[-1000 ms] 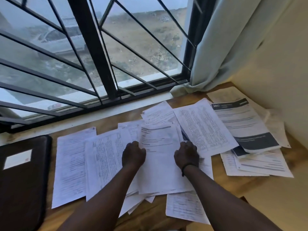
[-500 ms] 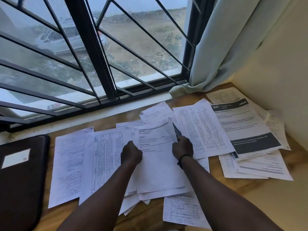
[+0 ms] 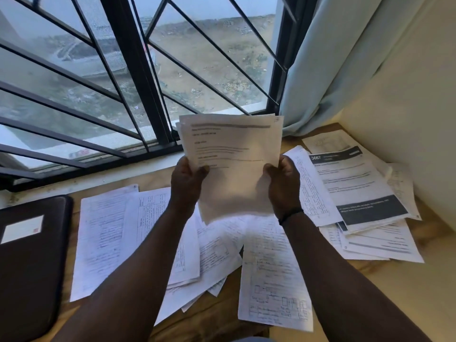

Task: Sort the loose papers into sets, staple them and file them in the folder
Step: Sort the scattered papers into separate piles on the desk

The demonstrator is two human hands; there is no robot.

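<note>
Across the wooden desk loose papers overlap, so I could mix sets. The black folder waits closed at left. My left hand and right hand pinch a raised printed set; thin sheets may slip out.

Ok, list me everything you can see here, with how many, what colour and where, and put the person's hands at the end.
Held papers: a thin stack, exact count unclear, white, raised upright before the window.
Loose papers: many, white, printed and handwritten, spread overlapping across the table.
Booklet: one, white with dark bands, numbered 3667, on the papers at right.
Folder: one, dark with a white label, closed, at the table's left end.
Table: one, light wood.
Window: one, black bars.
Curtain: one, pale blue, at right.
Wristband: one, black, right wrist.
Left hand: grips the stack's left edge.
Right hand: grips its right edge.
</note>
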